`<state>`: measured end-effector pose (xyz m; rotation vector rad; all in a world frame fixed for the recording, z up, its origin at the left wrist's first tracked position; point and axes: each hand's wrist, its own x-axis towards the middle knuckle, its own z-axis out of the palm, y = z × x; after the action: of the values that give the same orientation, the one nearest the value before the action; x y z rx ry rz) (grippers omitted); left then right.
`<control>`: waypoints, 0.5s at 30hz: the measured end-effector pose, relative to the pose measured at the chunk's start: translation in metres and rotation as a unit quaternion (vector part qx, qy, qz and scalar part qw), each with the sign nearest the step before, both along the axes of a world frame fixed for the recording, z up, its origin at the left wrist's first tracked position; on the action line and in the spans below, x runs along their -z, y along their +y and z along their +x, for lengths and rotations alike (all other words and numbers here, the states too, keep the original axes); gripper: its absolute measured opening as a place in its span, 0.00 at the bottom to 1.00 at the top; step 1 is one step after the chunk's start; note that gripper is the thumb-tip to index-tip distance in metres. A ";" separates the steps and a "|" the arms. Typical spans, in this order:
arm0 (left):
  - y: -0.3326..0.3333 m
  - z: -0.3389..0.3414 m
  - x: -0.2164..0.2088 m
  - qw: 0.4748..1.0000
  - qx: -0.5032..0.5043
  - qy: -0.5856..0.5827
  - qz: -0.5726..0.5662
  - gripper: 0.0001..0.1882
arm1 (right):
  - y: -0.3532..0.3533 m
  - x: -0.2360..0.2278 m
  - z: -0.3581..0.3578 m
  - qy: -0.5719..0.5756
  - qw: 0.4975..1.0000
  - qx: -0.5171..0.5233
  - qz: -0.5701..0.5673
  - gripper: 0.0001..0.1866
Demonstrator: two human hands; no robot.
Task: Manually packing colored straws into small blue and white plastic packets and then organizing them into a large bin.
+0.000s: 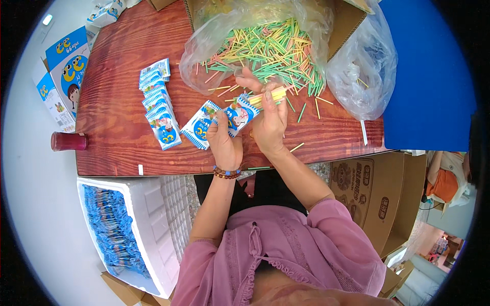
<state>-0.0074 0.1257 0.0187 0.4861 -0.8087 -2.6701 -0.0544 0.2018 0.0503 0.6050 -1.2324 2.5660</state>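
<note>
My left hand (225, 145) is closed on a small blue-and-white packet (241, 115), thumb on top, and tilts it up to the right. The fingers of my right hand (270, 126) are closed round a bundle of thin yellow and pink sticks (277, 95). One end of the bundle meets the packet's upper right edge; I cannot tell how far inside it reaches. Another such packet (200, 127) lies just left of my left hand. Farther left, several packets overlap in a row (162, 109). Beyond my right hand spreads a pile of pink, yellow and green sticks (270, 48).
The pile spills from a clear plastic bag (196, 61) in a cardboard box (349, 30). Another clear bag (362, 76) lies on the right. A red jar (69, 141) stands at the wooden table's (112, 92) left edge. Below is a white foam box (153, 229) of blue packets.
</note>
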 end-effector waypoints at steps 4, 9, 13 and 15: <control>-0.003 0.000 0.008 1.000 0.004 0.011 -0.005 0.08 | 0.001 0.000 0.003 -0.021 0.999 -0.029 0.035 0.07; -0.007 -0.002 0.013 0.999 -0.002 0.032 0.003 0.08 | 0.006 -0.001 0.006 0.003 0.987 -0.034 0.159 0.12; -0.007 -0.002 0.014 0.999 0.007 0.037 0.032 0.08 | 0.010 -0.005 0.008 -0.008 0.979 -0.083 0.187 0.24; -0.009 -0.003 0.014 0.995 0.034 0.054 0.077 0.09 | 0.014 -0.006 0.007 0.022 0.957 -0.057 0.283 0.28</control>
<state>-0.0107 0.1171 0.0044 0.3531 -0.6016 -2.8078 -0.0479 0.2160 0.0560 0.8530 -1.9834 2.2493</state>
